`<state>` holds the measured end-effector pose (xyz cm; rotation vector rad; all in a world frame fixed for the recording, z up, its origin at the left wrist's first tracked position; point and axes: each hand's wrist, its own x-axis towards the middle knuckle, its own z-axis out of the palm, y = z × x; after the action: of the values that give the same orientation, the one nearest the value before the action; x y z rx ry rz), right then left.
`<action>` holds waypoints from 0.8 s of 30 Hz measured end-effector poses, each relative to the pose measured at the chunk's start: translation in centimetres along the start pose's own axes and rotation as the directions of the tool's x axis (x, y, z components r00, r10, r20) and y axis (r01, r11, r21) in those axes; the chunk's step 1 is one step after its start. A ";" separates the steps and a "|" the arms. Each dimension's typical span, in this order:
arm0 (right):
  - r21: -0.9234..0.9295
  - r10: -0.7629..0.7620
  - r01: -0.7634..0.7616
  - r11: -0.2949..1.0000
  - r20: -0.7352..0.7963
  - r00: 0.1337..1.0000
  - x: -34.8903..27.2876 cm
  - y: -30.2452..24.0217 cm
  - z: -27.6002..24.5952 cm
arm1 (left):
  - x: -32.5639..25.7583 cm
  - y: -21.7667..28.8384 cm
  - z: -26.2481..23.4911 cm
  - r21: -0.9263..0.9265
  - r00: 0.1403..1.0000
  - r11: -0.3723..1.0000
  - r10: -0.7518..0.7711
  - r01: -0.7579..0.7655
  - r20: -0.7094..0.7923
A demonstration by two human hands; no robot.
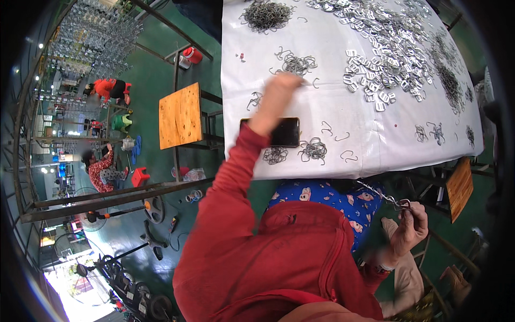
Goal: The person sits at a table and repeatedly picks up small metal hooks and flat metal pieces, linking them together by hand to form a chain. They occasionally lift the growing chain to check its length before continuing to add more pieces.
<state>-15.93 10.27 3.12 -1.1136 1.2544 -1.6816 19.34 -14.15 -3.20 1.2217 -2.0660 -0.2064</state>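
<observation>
My left hand (280, 91) reaches out over the white-covered table (332, 155), its fingertips at a small heap of bent wire hooks (298, 64). A black phone (284, 132) lies flat on the cloth under my left wrist. Below the table's near edge, my right hand (410, 228) pinches the end of a chain of linked metal pieces (382, 195) that slants up to the left. More hook clusters (313, 149) lie near the table's front edge. I cannot tell whether the left fingers grip a hook.
A large spread of flat metal buckles (391, 48) covers the far right of the table. A wooden stool (179, 115) stands left of the table, another wooden seat (460, 187) at the right. Two people (102, 166) crouch on the green floor at far left among metal racks.
</observation>
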 end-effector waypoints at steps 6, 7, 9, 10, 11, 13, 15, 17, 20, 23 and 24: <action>-0.006 -0.015 0.015 1.000 -0.001 1.000 0.6 -0.2 0.2 | 0.5 -11.6 -1.1 0.274 0.964 0.961 -0.055 -0.019 0.260; -0.025 -0.003 0.003 1.000 -0.003 1.000 0.6 -0.3 0.1 | 0.3 -12.0 -0.9 0.245 0.960 0.969 -0.107 0.042 0.257; -0.047 0.034 -0.036 0.998 -0.042 0.999 0.5 -0.6 0.1 | -0.3 -12.2 -0.4 0.331 0.964 0.944 -0.100 0.013 0.247; -0.032 0.051 -0.053 0.998 -0.062 0.997 0.4 -0.6 0.0 | -0.5 -12.2 -0.3 0.388 0.960 0.922 -0.090 -0.020 0.264; -0.028 0.049 -0.051 0.998 -0.069 0.996 0.4 -0.6 -0.1 | -0.4 -12.0 -0.1 0.408 0.962 0.909 -0.031 -0.086 0.272; 0.003 0.049 -0.049 0.999 -0.078 0.996 0.2 -0.6 -0.1 | 0.0 -11.0 0.1 0.255 0.975 0.965 -0.115 0.065 0.188; 0.061 0.081 -0.076 0.995 -0.080 0.993 0.0 -0.5 -0.1 | 0.7 -8.3 0.6 0.185 0.989 0.977 -0.127 0.110 0.079; 0.050 0.066 -0.061 0.997 -0.096 0.993 -0.2 -0.3 0.1 | 1.4 -3.8 1.5 0.006 0.982 0.983 -0.182 0.182 0.047; 0.067 0.108 -0.099 0.993 -0.141 0.984 -0.3 0.2 0.4 | 0.9 6.2 3.7 -0.411 0.936 0.848 -0.251 0.335 0.245; 0.023 0.162 -0.161 0.987 -0.220 0.962 -0.4 0.8 0.5 | -1.2 16.4 4.6 -0.709 0.885 0.574 -0.062 0.409 0.461; 0.036 0.145 -0.140 0.989 -0.218 0.965 -0.4 1.0 0.5 | -1.6 18.9 4.4 -0.730 0.864 0.545 0.019 0.413 0.502</action>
<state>-15.23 10.19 2.12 -0.8203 1.4168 -1.7387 3.69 -3.55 1.61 0.8119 -1.7550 -1.5462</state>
